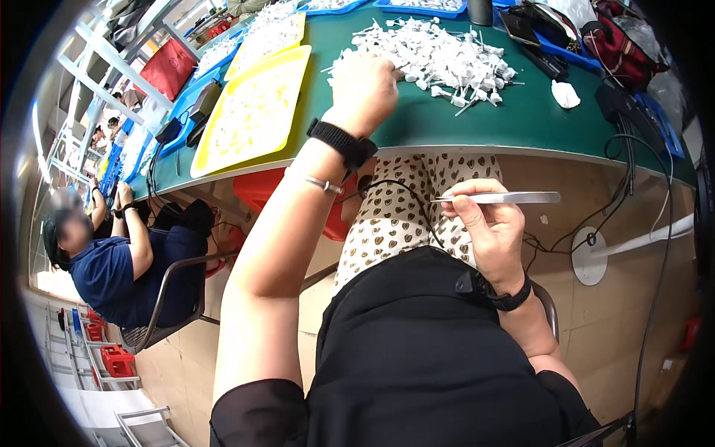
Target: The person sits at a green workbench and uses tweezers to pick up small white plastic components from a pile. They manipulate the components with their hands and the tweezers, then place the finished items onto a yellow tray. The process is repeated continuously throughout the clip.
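My left hand is up on the green table, upper centre of the frame, at the near-left edge of the pile of small white plastic parts. The pile lies just up and to the right of my knuckles and spreads rightward across the table. My fingers are curled under, tips turned into the pile. I cannot tell whether they pinch a part or only touch the heap. The forearm rises steeply from the lower left, a black wrist strap and a thin bangle on it.

My right hand is lower, centre right, below the table edge and over my patterned lap. Thumb and forefinger are pinched on a pair of metal tweezers. The long axis is near horizontal, the butt end right, the tip left. The tweezers are well apart from the pile. The left hand is much the nearer to the parts.

A yellow tray of white parts sits at upper left on the table. Another person sits at far left.
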{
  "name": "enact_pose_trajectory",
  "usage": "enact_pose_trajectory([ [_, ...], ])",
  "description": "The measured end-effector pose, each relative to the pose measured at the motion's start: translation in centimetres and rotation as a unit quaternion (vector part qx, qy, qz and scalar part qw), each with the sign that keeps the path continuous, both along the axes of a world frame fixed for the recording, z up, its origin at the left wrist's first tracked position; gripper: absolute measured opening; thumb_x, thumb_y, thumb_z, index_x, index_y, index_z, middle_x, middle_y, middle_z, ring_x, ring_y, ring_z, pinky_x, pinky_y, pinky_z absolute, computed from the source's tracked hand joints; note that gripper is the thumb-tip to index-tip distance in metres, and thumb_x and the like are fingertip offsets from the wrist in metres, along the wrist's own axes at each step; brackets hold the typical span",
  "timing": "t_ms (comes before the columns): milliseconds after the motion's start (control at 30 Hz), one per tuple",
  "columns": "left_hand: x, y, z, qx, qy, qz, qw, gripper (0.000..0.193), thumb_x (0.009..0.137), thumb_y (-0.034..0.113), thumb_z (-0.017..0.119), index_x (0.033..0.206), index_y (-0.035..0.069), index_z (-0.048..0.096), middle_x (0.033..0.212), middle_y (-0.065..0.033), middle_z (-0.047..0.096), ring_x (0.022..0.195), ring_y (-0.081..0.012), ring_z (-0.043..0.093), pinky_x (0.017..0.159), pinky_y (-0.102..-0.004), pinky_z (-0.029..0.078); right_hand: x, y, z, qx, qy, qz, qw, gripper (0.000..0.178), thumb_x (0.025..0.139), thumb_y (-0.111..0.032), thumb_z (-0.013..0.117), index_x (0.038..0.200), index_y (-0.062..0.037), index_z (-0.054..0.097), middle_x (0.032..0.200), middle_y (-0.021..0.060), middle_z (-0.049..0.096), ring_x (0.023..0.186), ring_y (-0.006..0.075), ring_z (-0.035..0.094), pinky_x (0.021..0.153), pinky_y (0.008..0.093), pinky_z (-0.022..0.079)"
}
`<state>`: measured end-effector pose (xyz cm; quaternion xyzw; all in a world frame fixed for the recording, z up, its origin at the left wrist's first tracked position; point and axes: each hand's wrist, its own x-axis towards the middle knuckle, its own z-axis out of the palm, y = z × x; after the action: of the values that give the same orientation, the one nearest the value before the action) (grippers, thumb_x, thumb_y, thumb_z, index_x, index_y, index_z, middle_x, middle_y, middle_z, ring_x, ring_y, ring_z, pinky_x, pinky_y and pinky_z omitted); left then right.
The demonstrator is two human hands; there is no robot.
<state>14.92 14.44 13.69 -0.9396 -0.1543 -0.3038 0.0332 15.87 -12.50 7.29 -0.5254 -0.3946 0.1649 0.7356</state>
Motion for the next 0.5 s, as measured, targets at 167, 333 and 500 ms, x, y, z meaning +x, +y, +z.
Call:
enact_pose_trajectory([
  [167,-7.2,-7.6,-1.9,-0.468,-0.049,-0.109,0.875,0.031,0.1,0.008,0.067,0.129,-0.003,0.065,0.089,-0.003,0.072,0.082,-0.0076,0.064,0.075,-0.0251,0.052,0.5,0.2,-0.3,0.067,0.067,0.026,0.995,0.014,0.102,-0.009,0.064,0.112,0.0016,0.066,0.112,0.0115,0.071,0.101,0.0162,0.068,0.089,0.029,0.055],
  [333,-12.1,-14.2,-7.5,-0.627,-0.104,-0.161,0.755,0.022,0.104,0.01,0.06,0.124,0.0,0.066,0.099,-0.0068,0.074,0.093,-0.0123,0.07,0.084,-0.0281,0.054,0.3,0.6,-0.9,0.053,0.071,0.077,0.993,0.016,0.103,-0.011,0.064,0.115,0.0,0.064,0.125,0.0142,0.068,0.11,0.0164,0.065,0.099,0.0327,0.051],
  [500,-13.4,-15.1,-8.5,-0.509,-0.066,-0.094,0.853,0.019,0.095,0.008,0.07,0.113,0.003,0.07,0.105,-0.0139,0.074,0.092,-0.024,0.07,0.084,-0.0342,0.054,-1.1,0.6,-1.2,-0.031,0.077,0.138,0.987,0.017,0.103,-0.009,0.064,0.116,0.0012,0.065,0.122,0.0148,0.071,0.108,0.0165,0.067,0.095,0.0309,0.055],
])
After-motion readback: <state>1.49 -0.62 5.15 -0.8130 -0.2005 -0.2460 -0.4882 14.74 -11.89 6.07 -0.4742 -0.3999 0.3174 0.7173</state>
